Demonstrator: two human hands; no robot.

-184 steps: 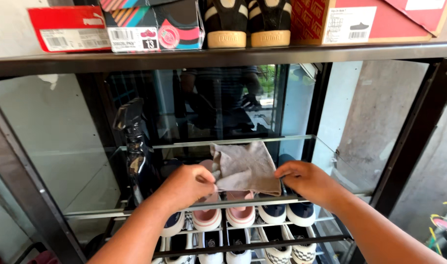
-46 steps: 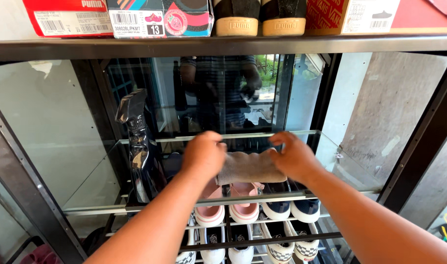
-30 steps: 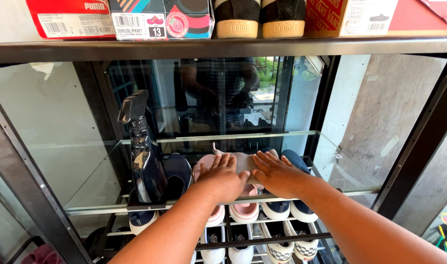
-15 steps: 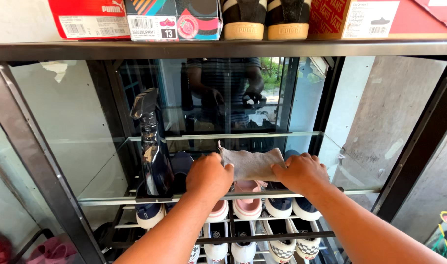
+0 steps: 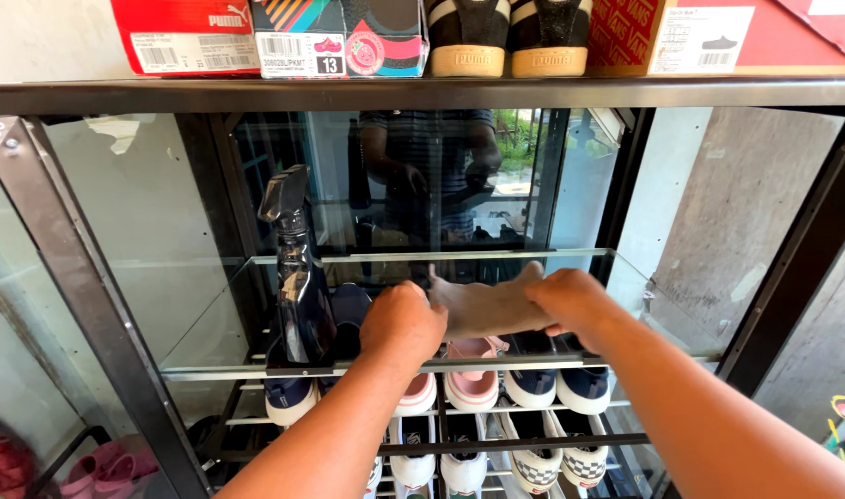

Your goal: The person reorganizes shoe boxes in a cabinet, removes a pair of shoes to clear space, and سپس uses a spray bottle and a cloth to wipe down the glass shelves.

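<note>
Two hands' fingers [image 5: 421, 294] vanish behind the blurred grey cloth [image 5: 485, 305].

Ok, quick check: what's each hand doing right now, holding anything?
Left hand: closed on the left end of the grey folded cloth.
Right hand: closed on the cloth's right end.

A grey folded cloth [image 5: 485, 307] lies on the clear glass shelf [image 5: 210, 323], between the left hand [image 5: 402, 321] and the right hand [image 5: 570, 300]. The dark plastic spray bottle [image 5: 298, 277] stands on the same shelf, left of the left hand. Pairs of shoes [image 5: 473, 388] sit in rows below it. Cardboard shoeboxes [image 5: 265, 37] rest on the black metal top shelf [image 5: 422, 92] above.
</note>
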